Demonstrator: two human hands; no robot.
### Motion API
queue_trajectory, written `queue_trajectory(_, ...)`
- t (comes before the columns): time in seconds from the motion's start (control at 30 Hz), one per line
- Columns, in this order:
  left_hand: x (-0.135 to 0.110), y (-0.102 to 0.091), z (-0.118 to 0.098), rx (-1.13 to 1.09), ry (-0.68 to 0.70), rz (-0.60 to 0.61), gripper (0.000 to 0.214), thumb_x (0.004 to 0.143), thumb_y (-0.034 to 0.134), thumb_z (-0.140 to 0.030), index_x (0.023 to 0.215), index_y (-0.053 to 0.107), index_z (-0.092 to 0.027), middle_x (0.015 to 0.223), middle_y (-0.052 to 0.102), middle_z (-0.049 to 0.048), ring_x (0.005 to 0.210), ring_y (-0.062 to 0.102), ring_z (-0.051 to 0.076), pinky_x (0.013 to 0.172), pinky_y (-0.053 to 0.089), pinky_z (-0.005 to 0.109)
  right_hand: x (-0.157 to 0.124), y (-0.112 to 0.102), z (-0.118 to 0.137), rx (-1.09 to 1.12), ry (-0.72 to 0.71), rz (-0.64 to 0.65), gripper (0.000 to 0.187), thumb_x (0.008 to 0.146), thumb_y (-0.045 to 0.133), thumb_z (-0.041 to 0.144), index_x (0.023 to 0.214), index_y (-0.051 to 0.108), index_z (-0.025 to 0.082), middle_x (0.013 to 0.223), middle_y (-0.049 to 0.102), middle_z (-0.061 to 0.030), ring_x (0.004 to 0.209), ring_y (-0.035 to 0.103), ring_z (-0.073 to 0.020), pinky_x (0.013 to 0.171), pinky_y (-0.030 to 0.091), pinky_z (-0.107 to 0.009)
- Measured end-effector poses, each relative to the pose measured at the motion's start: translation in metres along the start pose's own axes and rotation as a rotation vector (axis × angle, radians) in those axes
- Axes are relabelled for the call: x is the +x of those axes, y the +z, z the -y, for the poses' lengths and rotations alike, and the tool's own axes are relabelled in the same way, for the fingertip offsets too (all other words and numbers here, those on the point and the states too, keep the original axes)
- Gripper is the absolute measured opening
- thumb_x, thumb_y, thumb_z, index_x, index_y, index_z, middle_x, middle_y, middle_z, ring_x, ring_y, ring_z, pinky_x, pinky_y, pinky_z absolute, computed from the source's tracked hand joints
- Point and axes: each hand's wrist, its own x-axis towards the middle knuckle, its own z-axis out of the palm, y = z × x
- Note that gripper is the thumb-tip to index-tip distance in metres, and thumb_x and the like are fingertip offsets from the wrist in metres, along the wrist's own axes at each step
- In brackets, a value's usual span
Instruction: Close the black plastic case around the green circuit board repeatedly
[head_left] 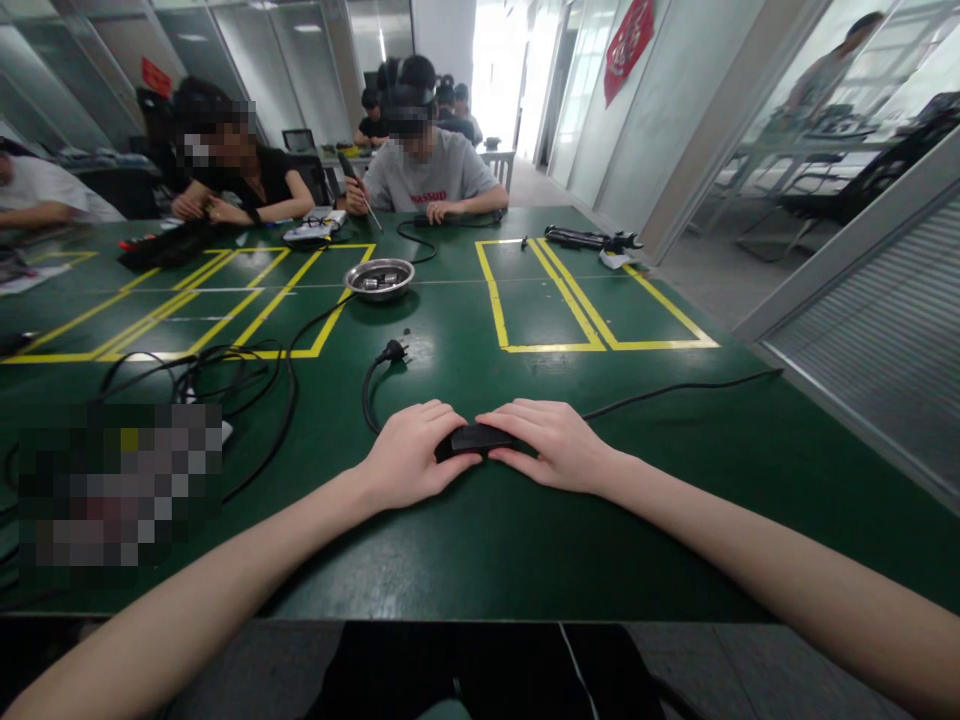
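Black adapter [480, 438] lies at the centre of the frame, low over the green bench [495, 560], held between two bare hands. Left hand [412, 455]: grip closed on the adapter's left end, thumb along the near side, fingers over the far side. Right hand [559, 445]: grip likewise closed on the right end, fingertips close to those of the left. A short cord [367, 395] curves from beside the left hand to a plug [394, 352], lying just above with prongs towards the right of the frame. A second cord [675, 392] runs from behind the right hand to the bench edge at right. Metal bowl [379, 280], above the plug, contains small metal parts, details unclear. Tangled cables [202, 375] occupy the left of the frame; yellow tape [551, 349] marks out rectangles farther up. At upper centre, a seated co-worker [431, 165] in a grey shirt holds a thin tool.
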Motion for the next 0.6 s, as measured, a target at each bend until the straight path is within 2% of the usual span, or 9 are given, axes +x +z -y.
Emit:
queue_trajectory(0.1,0.000,-0.002,-0.004,-0.094,-0.046,0.034,0.024,0.095,0.070,-0.041,0.091,0.068,-0.017,0.084,0.069,0.0025,0.077,0.063,0.018,0.070,0.048,0.029,0.003,-0.005,0.003,-0.061,-0.099,0.047,0.039,0.104,0.055,0.039,0.135,0.060,0.016,0.129,0.069,-0.0178,0.108,0.069,-0.0267,0.090,0.058,-0.041)
queue_trajectory(0.2,0.001,-0.002,-0.006,-0.203,-0.115,0.097,0.029,0.097,0.065,-0.044,0.086,0.067,-0.017,0.078,0.068,-0.0002,0.070,0.061,0.015,0.064,0.045,0.026,0.004,-0.007,0.009,-0.161,-0.190,0.167,0.038,0.106,0.051,0.031,0.141,0.059,0.021,0.137,0.064,-0.0183,0.108,0.067,-0.0273,0.085,0.059,-0.041)
queue_trajectory(0.3,0.001,0.000,-0.003,-0.249,-0.111,0.083,0.028,0.099,0.062,-0.044,0.099,0.071,-0.017,0.086,0.073,0.0022,0.076,0.065,0.018,0.069,0.050,0.028,0.005,-0.006,0.010,-0.227,-0.161,0.209,0.040,0.107,0.044,0.026,0.144,0.057,0.022,0.133,0.066,-0.0178,0.101,0.068,-0.0265,0.079,0.060,-0.039)
queue_trajectory(0.37,0.001,0.000,-0.001,-0.203,-0.053,-0.027,0.032,0.098,0.064,-0.041,0.118,0.069,-0.017,0.104,0.076,0.0077,0.094,0.069,0.023,0.084,0.054,0.036,0.005,-0.005,0.004,-0.228,-0.093,0.202,0.043,0.107,0.043,0.030,0.148,0.054,0.020,0.131,0.067,-0.0185,0.103,0.068,-0.0277,0.080,0.061,-0.040)
queue_trajectory(0.47,0.002,-0.001,0.003,-0.085,0.046,-0.183,0.043,0.097,0.065,-0.034,0.137,0.061,-0.019,0.131,0.070,0.0140,0.121,0.063,0.030,0.106,0.049,0.048,-0.001,-0.009,-0.019,-0.206,0.118,0.133,0.047,0.107,0.043,0.035,0.151,0.049,0.019,0.129,0.068,-0.0173,0.104,0.070,-0.0280,0.081,0.061,-0.039)
queue_trajectory(0.53,0.002,-0.002,0.005,-0.049,0.082,-0.207,0.044,0.098,0.062,-0.030,0.140,0.059,-0.020,0.137,0.067,0.0140,0.127,0.061,0.030,0.110,0.046,0.050,-0.008,-0.017,-0.042,-0.207,0.306,0.038,0.047,0.106,0.043,0.036,0.150,0.050,0.020,0.127,0.070,-0.0160,0.101,0.072,-0.0287,0.080,0.061,-0.040)
queue_trajectory(0.6,0.001,-0.002,0.006,-0.048,0.097,-0.172,0.040,0.099,0.061,-0.029,0.138,0.061,-0.021,0.135,0.069,0.0128,0.125,0.062,0.029,0.109,0.047,0.050,-0.016,-0.028,-0.066,-0.223,0.485,-0.091,0.045,0.105,0.042,0.036,0.146,0.054,0.020,0.127,0.070,-0.0168,0.105,0.071,-0.0327,0.086,0.060,-0.046)
